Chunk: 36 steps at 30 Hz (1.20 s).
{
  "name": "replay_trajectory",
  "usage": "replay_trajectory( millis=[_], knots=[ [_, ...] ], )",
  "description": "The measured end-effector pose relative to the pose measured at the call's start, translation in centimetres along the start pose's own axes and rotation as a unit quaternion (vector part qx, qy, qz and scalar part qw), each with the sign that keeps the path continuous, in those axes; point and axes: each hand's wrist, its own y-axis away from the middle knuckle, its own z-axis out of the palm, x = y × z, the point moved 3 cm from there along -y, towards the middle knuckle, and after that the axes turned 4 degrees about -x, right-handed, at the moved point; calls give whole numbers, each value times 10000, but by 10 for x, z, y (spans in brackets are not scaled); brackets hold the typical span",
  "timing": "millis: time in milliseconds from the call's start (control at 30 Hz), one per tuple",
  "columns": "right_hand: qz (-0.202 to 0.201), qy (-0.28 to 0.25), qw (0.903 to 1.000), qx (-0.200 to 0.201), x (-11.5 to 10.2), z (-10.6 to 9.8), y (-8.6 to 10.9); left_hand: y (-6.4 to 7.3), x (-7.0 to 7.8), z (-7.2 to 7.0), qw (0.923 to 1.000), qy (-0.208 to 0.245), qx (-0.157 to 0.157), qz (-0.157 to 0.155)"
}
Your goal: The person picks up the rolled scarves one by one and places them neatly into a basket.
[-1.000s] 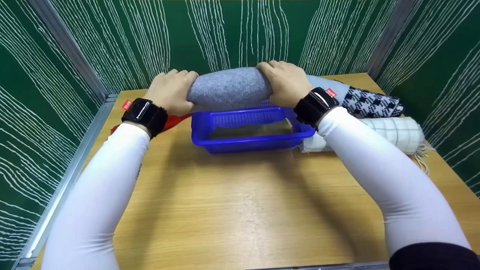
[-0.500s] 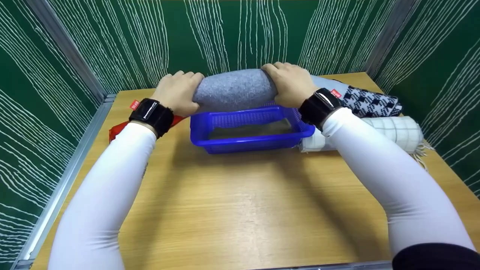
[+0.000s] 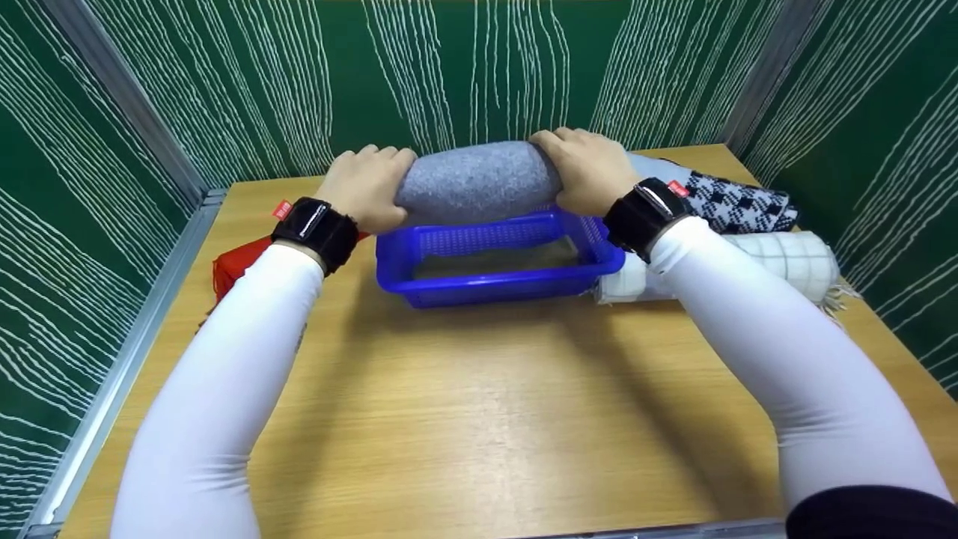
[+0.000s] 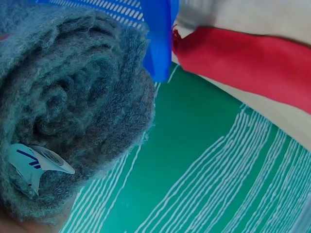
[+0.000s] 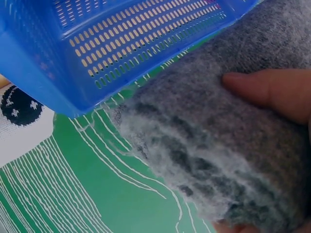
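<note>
A rolled grey woolly scarf [image 3: 479, 182] hangs above the blue plastic basket [image 3: 498, 283], level from side to side. My left hand [image 3: 369, 187] grips one end of it, and my right hand [image 3: 595, 171] grips the other. In the left wrist view the spiral end of the grey scarf [image 4: 63, 97] faces the camera, with a white label [image 4: 36, 162] hanging out. The right wrist view catches my thumb [image 5: 274, 90] pressed along the roll, close beside the perforated basket wall [image 5: 141, 43]. An olive-brown cloth [image 3: 498, 260] lies inside the basket, partly in the roll's shadow.
To the left lies a red fringed cloth roll [image 3: 243, 263], partly behind my left arm. Right of the basket are a white checked roll with fringe [image 3: 793, 262] and a light-blue and black-and-white patterned roll [image 3: 737, 203]. Green walls [image 3: 516, 67] with white lines enclose the wooden table [image 3: 479, 419].
Both hands and the grey scarf have shifted slightly right and a little lower over the basket. More of the red roll shows at left. The grip is unchanged.
</note>
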Motion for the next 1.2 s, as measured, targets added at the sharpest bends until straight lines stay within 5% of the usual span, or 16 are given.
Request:
replay_trajectory(
  millis=[1200],
  knots=[
    [272, -205, 9989, -330, 25, 30, 2, -26, 10, 35, 9994, 28, -334, 130]
  ],
)
